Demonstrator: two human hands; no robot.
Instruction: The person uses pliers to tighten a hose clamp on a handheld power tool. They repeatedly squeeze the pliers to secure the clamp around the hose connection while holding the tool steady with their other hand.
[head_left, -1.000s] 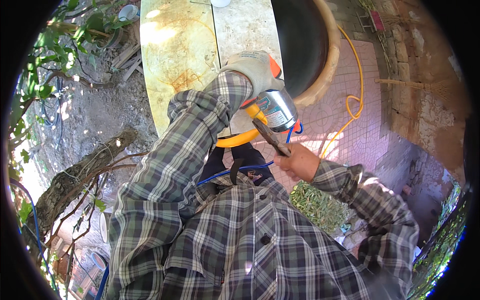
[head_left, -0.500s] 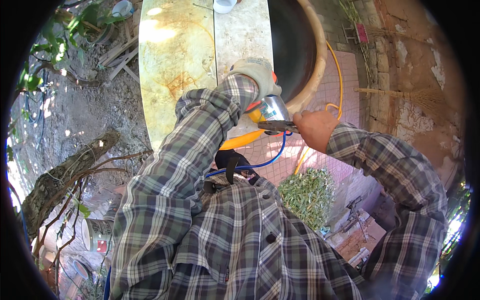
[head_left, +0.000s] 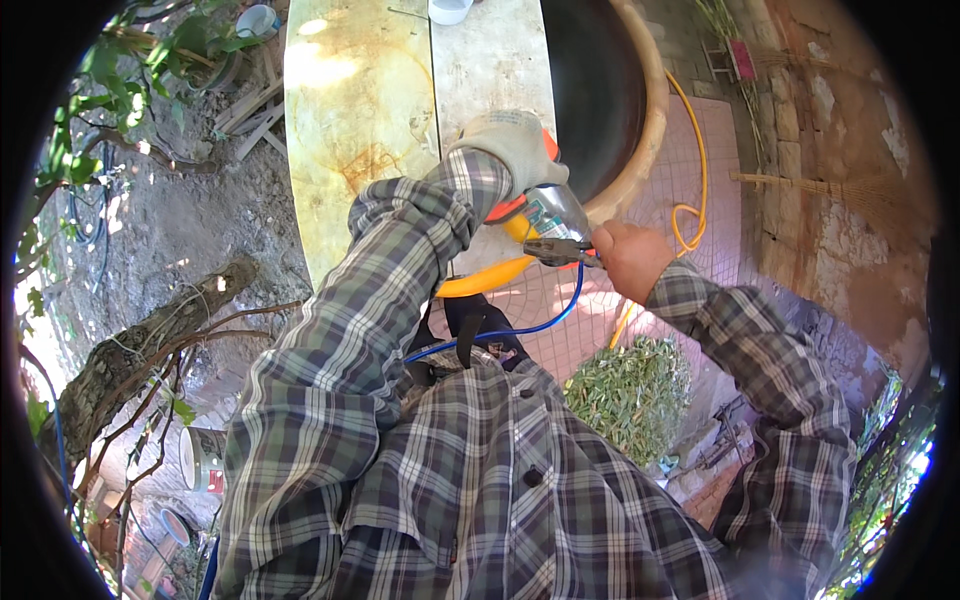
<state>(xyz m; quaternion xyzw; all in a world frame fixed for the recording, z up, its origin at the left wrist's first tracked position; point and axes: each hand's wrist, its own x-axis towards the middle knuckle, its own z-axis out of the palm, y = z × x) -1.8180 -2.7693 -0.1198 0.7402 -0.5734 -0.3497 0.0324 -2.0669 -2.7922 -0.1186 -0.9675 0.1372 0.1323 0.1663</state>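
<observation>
My left hand (head_left: 500,138), in a pale grey glove, is closed round the upper part of a silver metal cylinder (head_left: 560,208) with a label and orange-red parts; it looks like a small pump. A thick yellow hose (head_left: 490,279) and a blue cable (head_left: 530,326) run beside its lower end. With my bare right hand (head_left: 634,260) I grip a pair of dark pliers (head_left: 550,249). Their jaws lie against the cylinder's lower end; what they pinch is too small to tell. The glove hides the cylinder's upper end.
Beyond my hands is a large round vat (head_left: 640,130) with a tan rim, partly covered by worn boards (head_left: 360,110). A thin yellow hose (head_left: 703,170) crosses the pink tiles. Leaves (head_left: 630,395) lie in a heap at right; a tree trunk (head_left: 140,350) leans at left.
The view has shifted slightly. My right wrist and the pliers have turned a little, and my right forearm has moved inward. My left hand keeps its hold on the cylinder.
</observation>
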